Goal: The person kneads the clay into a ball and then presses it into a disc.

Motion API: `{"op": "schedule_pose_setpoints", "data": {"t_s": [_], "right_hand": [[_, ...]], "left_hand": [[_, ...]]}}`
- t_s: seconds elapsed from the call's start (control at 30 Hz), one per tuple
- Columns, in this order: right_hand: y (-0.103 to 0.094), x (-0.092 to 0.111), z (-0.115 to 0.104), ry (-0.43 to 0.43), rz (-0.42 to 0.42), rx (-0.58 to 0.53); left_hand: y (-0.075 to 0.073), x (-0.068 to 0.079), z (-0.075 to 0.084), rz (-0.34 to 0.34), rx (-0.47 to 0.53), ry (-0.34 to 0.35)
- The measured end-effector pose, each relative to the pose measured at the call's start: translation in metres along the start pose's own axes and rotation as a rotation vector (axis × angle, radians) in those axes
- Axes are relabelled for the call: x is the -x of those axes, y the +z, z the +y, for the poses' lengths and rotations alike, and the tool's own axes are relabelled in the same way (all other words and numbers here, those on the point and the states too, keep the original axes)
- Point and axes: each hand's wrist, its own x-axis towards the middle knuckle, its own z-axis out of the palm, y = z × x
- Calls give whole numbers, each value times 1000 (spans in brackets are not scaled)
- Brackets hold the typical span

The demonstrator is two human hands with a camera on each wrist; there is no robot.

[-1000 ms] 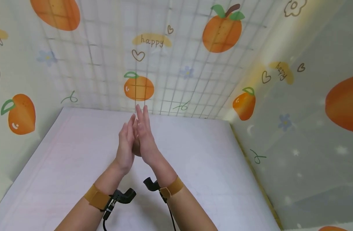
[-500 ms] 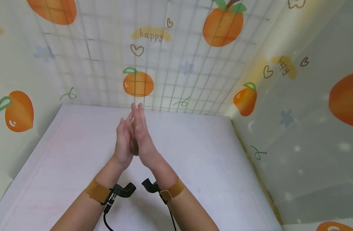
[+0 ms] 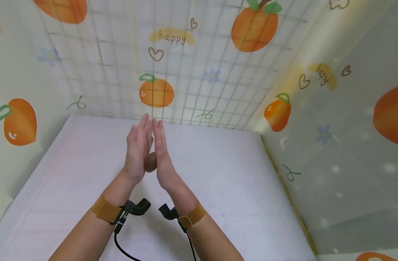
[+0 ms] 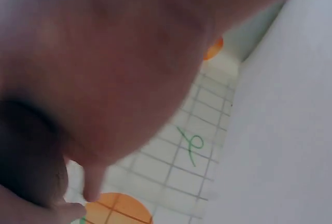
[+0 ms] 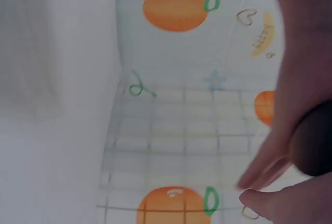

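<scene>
Fruit-printed sheeting (image 3: pixel 195 61) behind white table (image 3: pixel 225 181). My left hand (image 3: pixel 135 152) and right hand (image 3: pixel 165 159): fingers (image 3: pixel 159 135) straight; I hold a brown ball (image 3: pixel 150 162) between palms, above the table, midway between side edges.

The right hand (image 3: pixel 164 159) is hiding the right side of the brown ball (image 3: pixel 150 162), while both forearms (image 3: pixel 83 230) and the left cable (image 3: pixel 120 249) are running out of the head view at the near edge, and a printed orange (image 3: pixel 68 9) is being cropped far left. In both wrist views the border is cutting off the dark ball, and the large hand (image 4: pixel 119 73) in the left one is blurring.
</scene>
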Motion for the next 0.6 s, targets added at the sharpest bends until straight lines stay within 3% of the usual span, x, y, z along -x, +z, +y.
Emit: {"op": "schedule_pose_setpoints", "data": {"t_s": [0.23, 0.47, 0.6], "right_hand": [[3, 2, -12, -63, -13, 29], [-5, -12, -8, 4, 20, -33], [-3, -11, -1, 48, 20, -65]], "left_hand": [[0, -1, -9, -45, -21, -53], [7, 5, -4, -73, -61, -19], [5, 6, 5, -47, -34, 6]]}}
